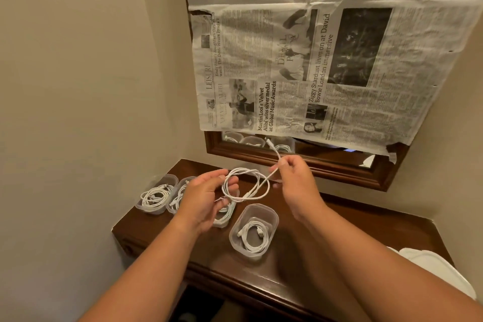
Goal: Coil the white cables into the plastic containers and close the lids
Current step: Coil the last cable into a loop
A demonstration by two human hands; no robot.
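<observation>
I'm pinching the white cable [245,185] near its plug in my right hand [295,183], my left hand [206,196] gripping its loop. It's seeming light and springy.

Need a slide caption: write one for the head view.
Left hand and right hand loop a white cable above lidless plastic containers of coiled cables.

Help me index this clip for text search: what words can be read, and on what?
All on the newspaper:
"LEISURE"
"Martin Looi's 'Velvet Alibi' wins silver medal at Global Music Awards"
"Ziggy Stardust lives on at David Bowie London immersive"
"'Dancing" and "wig master", cut off at the top
Smaller headlines and body print: too small to read.
White cable and containers: no text.
</observation>
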